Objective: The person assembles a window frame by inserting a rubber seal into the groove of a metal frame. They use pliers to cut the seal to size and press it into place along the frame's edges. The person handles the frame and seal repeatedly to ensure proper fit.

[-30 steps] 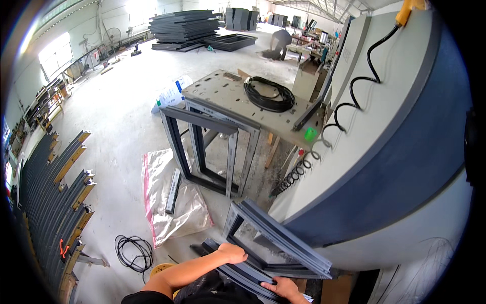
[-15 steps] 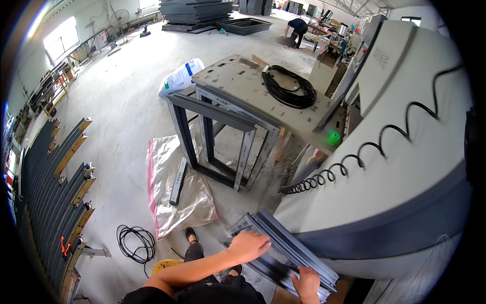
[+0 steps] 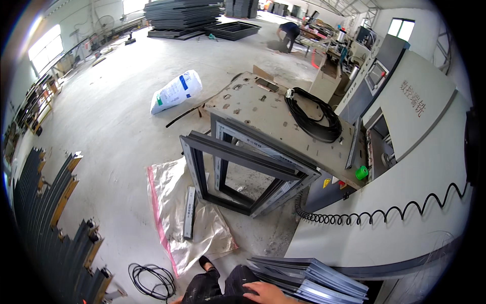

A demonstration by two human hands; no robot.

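My right hand [image 3: 266, 293] is at the lower edge over my thigh, fingers stretched out and holding nothing I can see. Beside it, on the right, lies a stack of grey window-frame profiles [image 3: 324, 278]. Of my left hand [image 3: 176, 300] only a sliver of skin shows at the bottom edge, its fingers hidden. Ahead, two grey rectangular window frames [image 3: 238, 156] lean upright against a metal table [image 3: 243, 109]. A short profile piece [image 3: 189, 213] lies on a clear plastic sheet [image 3: 169, 202] on the floor.
A white machine [image 3: 395, 228] with a black coiled hose [image 3: 374, 217] fills the right side. Long dark profiles [image 3: 45, 243] lie on racks at left. Coiled black cables lie on the table [image 3: 314, 119] and floor [image 3: 152, 281]. A person [image 3: 289, 35] bends over far back.
Both hands have come away from the profile stack and drawn back toward my body. The view has shifted, so the table and frames appear lower and farther right.
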